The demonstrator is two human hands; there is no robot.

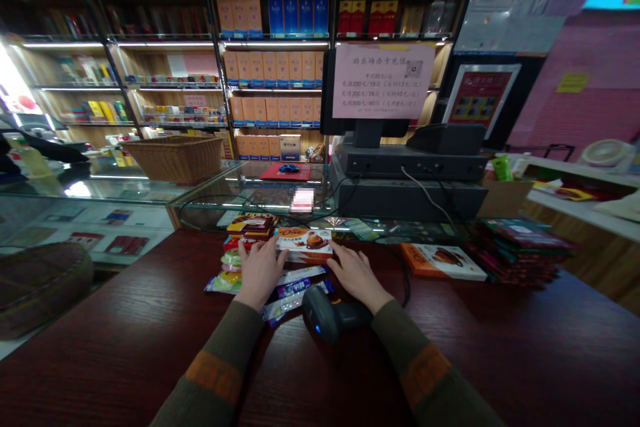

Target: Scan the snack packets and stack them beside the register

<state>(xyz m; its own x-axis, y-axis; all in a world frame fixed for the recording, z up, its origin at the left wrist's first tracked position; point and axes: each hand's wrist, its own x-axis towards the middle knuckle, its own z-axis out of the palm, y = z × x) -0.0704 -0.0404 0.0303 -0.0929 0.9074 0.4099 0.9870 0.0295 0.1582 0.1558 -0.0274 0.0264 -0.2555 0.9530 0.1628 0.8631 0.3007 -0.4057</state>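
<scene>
An orange and white Dove box (306,242) lies on the dark wooden counter. My left hand (260,272) is at its left end, fingers spread, beside round green and yellow packages (231,268). At the box's right end is my right hand (358,275), its fingers apart and touching or nearly touching the edge. Several wrapped sticks (295,290) lie between the hands. Nearer to me rests a dark barcode scanner (323,313) with a blue light, partly beside my right wrist. Red and brown packs (253,225) are stacked behind my left hand.
Another orange and white box (445,261) lies at the right, next to a stack of dark packages (523,250). Behind the counter edge stand a monitor with a pink sign (383,80) and a wicker basket (175,159). A black cable runs right of my right hand.
</scene>
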